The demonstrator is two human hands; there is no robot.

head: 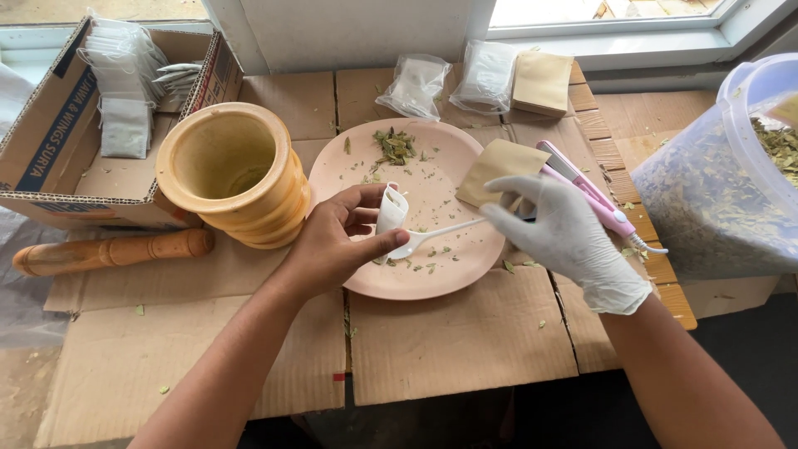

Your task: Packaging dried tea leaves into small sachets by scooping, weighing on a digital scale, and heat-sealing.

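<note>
Cardboard-covered table (449,341) under window; pink plate (453,274) at frame centre, wooden mortar (237,170) left of it. Left hand (337,241), bare, pinches small white filter pouch (391,212) open above plate, thumb and fingers closed on its sides. Right hand (565,237), gloved, fingers closed on white plastic spoon (428,237), bowl touching pouch. Pouch likely light, limp, easily torn: best held by edges.

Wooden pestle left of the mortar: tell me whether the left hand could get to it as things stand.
Probably yes. The pestle lies uncovered on the cardboard, nothing over it, but the left hand is pinching a small white bag that it must first drop.
</note>
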